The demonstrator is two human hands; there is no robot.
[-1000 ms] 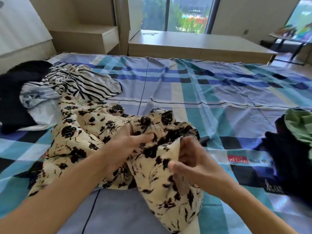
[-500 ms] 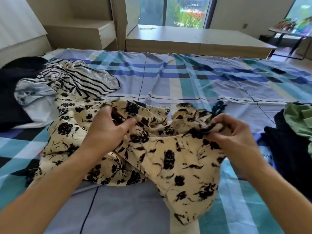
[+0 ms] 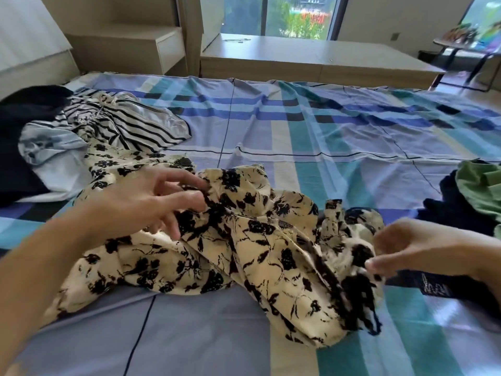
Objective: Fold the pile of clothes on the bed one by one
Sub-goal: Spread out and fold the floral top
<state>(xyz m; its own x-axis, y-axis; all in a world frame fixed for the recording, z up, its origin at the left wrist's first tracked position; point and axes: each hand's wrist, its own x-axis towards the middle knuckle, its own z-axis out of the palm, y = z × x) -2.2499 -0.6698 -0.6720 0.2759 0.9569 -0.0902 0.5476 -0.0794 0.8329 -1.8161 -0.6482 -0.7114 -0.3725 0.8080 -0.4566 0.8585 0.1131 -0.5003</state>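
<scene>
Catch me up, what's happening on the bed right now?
A person is working on a crumpled cream garment with black flower print, lying on the blue-and-teal plaid bed sheet. The left hand, fingers spread, touches its upper middle; the right hand pinches its right end. It is not yet folded. A black-and-white striped top and dark clothes lie unfolded at the left; a green garment sits at the right.

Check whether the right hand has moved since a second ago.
Yes. The right hand, pinching the floral garment, shifted rightward toward the green garment.
</scene>
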